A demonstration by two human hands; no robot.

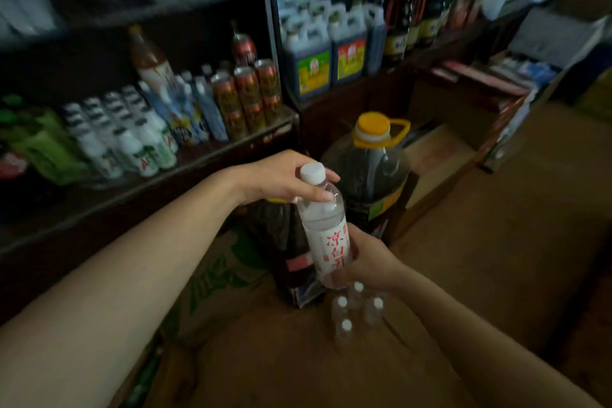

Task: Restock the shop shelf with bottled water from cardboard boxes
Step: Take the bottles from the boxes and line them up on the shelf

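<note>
2 hands [284, 180] round water bottle [326, 228]

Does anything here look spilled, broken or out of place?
Nothing spilled or broken. The clear water bottle with a white cap and red lettering is tilted, held between the left hand and right hand. A large brown bottle leans on the shelf.

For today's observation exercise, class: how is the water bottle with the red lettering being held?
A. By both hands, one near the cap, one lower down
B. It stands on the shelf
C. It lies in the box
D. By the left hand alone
A: the left hand holds the water bottle by its neck, just under the cap, while the right hand grips its lower part.
</note>
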